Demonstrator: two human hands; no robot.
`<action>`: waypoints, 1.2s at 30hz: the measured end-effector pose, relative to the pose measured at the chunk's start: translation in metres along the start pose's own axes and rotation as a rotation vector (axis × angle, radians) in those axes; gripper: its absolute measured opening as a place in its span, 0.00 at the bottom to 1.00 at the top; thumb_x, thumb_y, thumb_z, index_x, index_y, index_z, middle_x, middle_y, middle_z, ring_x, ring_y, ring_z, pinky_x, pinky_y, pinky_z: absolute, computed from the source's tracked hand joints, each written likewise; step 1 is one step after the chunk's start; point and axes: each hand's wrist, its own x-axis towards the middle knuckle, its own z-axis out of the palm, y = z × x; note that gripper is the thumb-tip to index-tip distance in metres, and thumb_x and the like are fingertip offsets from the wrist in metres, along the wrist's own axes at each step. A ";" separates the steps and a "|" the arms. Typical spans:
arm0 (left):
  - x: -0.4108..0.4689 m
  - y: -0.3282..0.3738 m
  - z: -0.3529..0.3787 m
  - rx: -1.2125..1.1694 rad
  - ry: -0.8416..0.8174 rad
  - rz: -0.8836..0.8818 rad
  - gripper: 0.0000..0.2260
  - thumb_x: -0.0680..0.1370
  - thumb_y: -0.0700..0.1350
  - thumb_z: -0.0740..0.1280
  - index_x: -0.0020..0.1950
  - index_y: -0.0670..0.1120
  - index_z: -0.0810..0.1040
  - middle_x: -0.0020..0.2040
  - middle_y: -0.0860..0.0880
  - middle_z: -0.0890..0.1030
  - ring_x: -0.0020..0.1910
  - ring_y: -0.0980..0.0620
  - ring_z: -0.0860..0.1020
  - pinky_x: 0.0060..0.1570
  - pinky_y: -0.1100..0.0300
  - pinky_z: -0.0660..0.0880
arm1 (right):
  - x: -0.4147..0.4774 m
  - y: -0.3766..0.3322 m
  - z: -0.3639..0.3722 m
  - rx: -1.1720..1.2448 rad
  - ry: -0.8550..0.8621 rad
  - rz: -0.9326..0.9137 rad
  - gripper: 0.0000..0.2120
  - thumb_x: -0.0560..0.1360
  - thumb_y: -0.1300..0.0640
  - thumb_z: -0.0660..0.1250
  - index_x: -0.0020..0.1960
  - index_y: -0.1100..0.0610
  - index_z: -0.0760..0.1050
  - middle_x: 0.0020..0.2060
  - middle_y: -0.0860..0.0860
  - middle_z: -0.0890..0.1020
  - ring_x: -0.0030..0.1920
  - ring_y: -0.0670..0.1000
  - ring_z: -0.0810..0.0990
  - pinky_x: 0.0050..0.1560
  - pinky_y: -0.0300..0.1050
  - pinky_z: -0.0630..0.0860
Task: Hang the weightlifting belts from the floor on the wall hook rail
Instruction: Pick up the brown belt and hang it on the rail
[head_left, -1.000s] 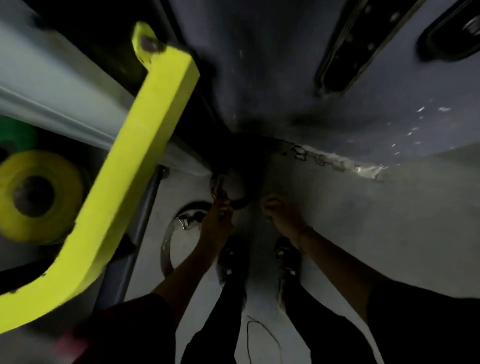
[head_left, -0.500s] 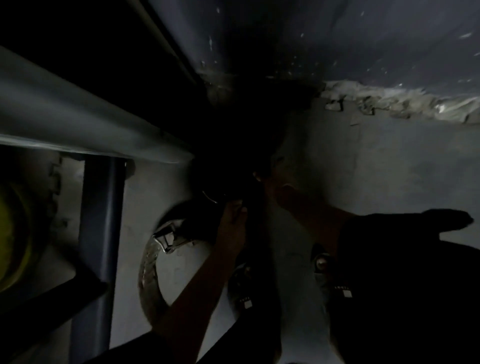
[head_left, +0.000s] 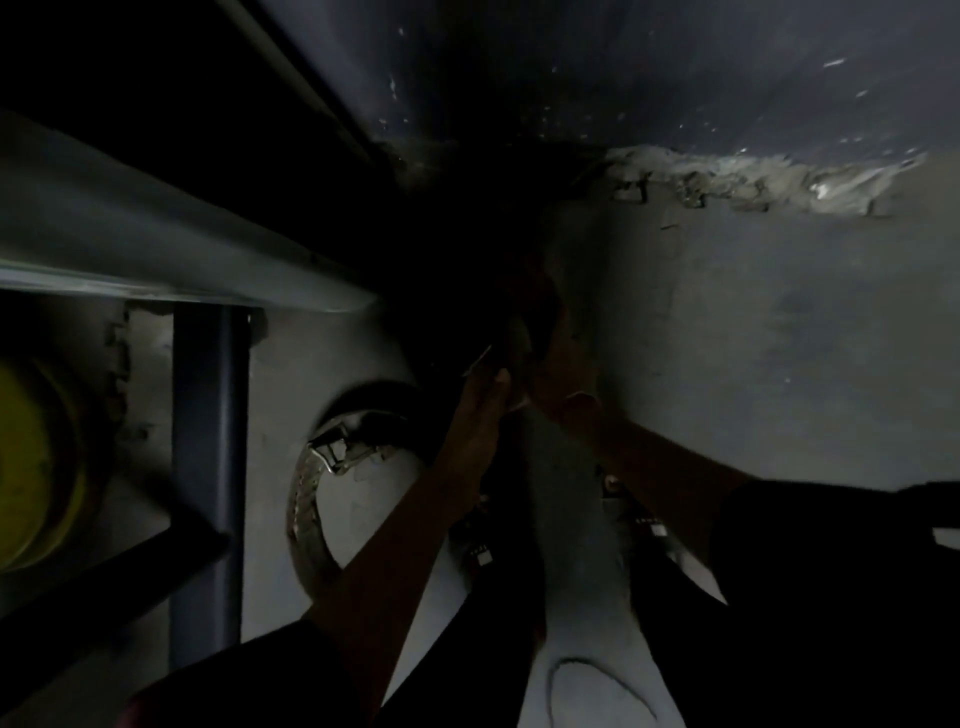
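Note:
It is very dark here. A dark weightlifting belt (head_left: 530, 317) lies at the foot of the wall, mostly lost in shadow. My left hand (head_left: 480, 410) and my right hand (head_left: 563, 384) meet on it with fingers closed around its near end; a thin metal edge shows by my left fingers. A second, paler belt (head_left: 304, 514) lies curled on the floor to the left, its metal buckle (head_left: 337, 452) facing up, just beside my left forearm. No hook rail is in view.
A grey rack beam (head_left: 156, 260) and a dark upright post (head_left: 208, 441) stand at the left, with a yellow weight plate (head_left: 36, 467) behind them. The wall base (head_left: 753, 182) is crumbled. My shoes (head_left: 478, 551) are under my arms.
The view has dropped closer to the floor and the yellow bar has left the frame. My two hands have come together on the dark belt by the wall.

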 end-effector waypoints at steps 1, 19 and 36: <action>-0.010 0.005 0.008 -0.023 0.001 -0.024 0.23 0.80 0.58 0.63 0.73 0.50 0.71 0.66 0.52 0.77 0.64 0.54 0.77 0.60 0.60 0.76 | -0.021 -0.001 -0.013 0.028 0.010 0.019 0.42 0.73 0.43 0.65 0.79 0.57 0.51 0.68 0.63 0.71 0.64 0.65 0.75 0.62 0.59 0.74; -0.277 0.197 0.081 -0.236 0.023 -0.036 0.17 0.79 0.46 0.68 0.68 0.46 0.77 0.62 0.43 0.81 0.56 0.43 0.81 0.38 0.55 0.81 | -0.334 -0.114 -0.233 0.496 0.087 0.002 0.28 0.62 0.31 0.68 0.45 0.55 0.75 0.40 0.51 0.80 0.45 0.53 0.80 0.45 0.45 0.77; -0.598 0.371 0.107 -0.275 -0.260 0.259 0.25 0.79 0.60 0.62 0.63 0.42 0.81 0.52 0.41 0.85 0.51 0.44 0.82 0.52 0.54 0.78 | -0.561 -0.242 -0.397 0.933 -0.085 -0.594 0.20 0.78 0.71 0.62 0.63 0.51 0.75 0.53 0.48 0.85 0.54 0.47 0.83 0.54 0.44 0.81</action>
